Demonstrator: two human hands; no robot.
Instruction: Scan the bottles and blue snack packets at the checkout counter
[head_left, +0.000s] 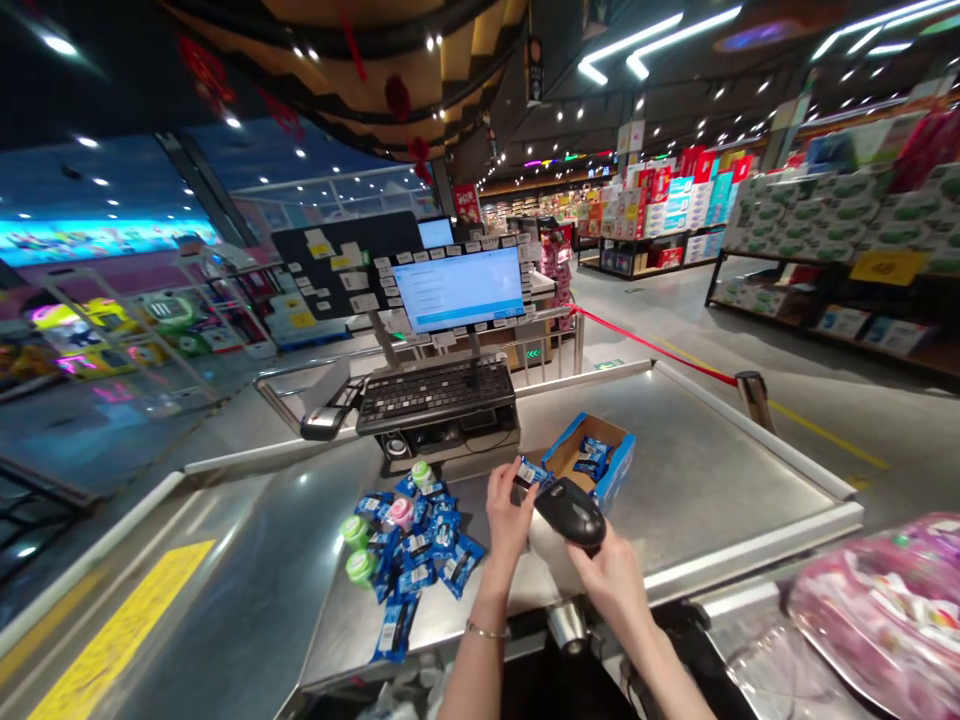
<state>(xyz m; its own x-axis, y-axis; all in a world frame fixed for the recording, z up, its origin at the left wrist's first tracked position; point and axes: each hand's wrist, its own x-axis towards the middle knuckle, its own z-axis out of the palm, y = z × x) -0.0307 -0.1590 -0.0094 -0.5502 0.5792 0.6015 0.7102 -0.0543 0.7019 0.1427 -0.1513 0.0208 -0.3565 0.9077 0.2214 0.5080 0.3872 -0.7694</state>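
My left hand (508, 512) pinches a small blue snack packet (532, 472) and holds it up over the steel checkout counter (697, 470). My right hand (609, 572) grips a black handheld barcode scanner (570, 510), its head right beside the packet. Just behind them sits an open blue cardboard box (592, 458) with a few of the same packets inside. To the left lies a pile of several blue packets (420, 550) mixed with small round green and pink containers (358, 548).
A black keyboard (436, 392) and a lit till screen (459, 288) stand at the back of the counter. A pink plastic bag (892, 610) lies at the lower right. A red barrier tape (652, 348) and shop shelves (825, 250) run beyond.
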